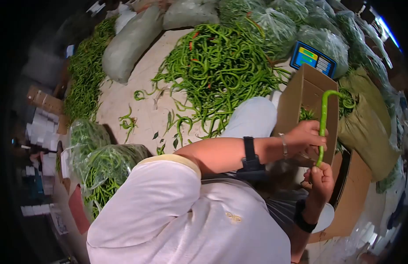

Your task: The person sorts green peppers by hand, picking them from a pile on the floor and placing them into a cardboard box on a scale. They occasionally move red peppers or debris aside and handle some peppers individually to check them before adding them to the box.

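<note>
A long green chili pepper with a hooked upper end stands nearly upright between my two hands. My left hand, reaching across from the left, has its fingers closed around the lower half of it. Just below, my right hand pinches the pepper's bottom end between thumb and fingers. Directly behind the hands is an upright cardboard box, with some green peppers showing inside. A big loose heap of green peppers, with a few red ones, covers the floor ahead.
A digital scale display sits behind the box. Stuffed plastic bags line the back right, near an olive sack. A grey sack lies at the back left. Bagged peppers stand at my left. Another cardboard box is at right.
</note>
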`<state>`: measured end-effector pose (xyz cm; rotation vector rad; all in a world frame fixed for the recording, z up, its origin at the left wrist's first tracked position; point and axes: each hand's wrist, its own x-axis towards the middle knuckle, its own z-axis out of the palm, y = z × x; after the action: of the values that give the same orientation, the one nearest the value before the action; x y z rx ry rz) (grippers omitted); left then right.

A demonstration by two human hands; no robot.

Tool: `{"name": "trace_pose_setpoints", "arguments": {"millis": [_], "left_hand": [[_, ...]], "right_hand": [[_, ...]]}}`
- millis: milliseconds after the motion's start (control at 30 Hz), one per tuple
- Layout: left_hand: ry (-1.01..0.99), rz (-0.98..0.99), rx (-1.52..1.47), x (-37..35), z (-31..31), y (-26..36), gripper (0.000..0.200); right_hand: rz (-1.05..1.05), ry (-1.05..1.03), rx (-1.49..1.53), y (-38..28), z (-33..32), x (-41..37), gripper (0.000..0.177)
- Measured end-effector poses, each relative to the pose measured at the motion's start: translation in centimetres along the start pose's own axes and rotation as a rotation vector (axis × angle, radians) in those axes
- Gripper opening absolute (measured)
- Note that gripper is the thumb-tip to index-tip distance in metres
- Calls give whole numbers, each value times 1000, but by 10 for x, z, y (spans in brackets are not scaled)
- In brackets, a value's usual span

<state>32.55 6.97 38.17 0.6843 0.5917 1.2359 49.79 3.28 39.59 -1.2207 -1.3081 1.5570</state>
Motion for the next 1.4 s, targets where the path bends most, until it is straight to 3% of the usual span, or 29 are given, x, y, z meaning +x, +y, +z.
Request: {"name": "trace_pose_setpoints", "arguments": {"millis": [267, 333, 400, 500, 633, 867, 1000, 1200, 1300, 1400], "left_hand": [[-46, -111, -56, -3, -30, -2, 44], [-57, -132, 45, -6, -26, 9, 45], [-55, -97, 256, -7, -18, 27, 48], [37, 87, 401, -5, -18, 55, 45], [227, 273, 356, -10, -51, 87, 36], [476, 303, 335, -58, -111, 113, 33], [551, 265, 301, -68, -117, 108, 29], [505, 247, 271, -57, -106, 94, 25], [504, 247, 256, -53, -104, 93, 24], [540, 255, 275, -55, -109, 94, 24]], "right_hand": [[-22, -29, 22, 13, 6, 6, 14], [-121, 56, -263, 17, 4, 7, 14], [-295, 112, -119, 18, -1, 12, 14], [-347, 154, -19, -9, -9, 17, 14], [-431, 215, -61, -28, -29, 28, 15], [-457, 247, -90, -23, -53, 34, 16], [-467, 297, -161, -15, -55, 31, 16], [-546, 347, -308, -13, -58, 37, 13], [-605, 391, -623, -26, -49, 40, 13], [-633, 418, -693, -24, -47, 46, 12]]}}
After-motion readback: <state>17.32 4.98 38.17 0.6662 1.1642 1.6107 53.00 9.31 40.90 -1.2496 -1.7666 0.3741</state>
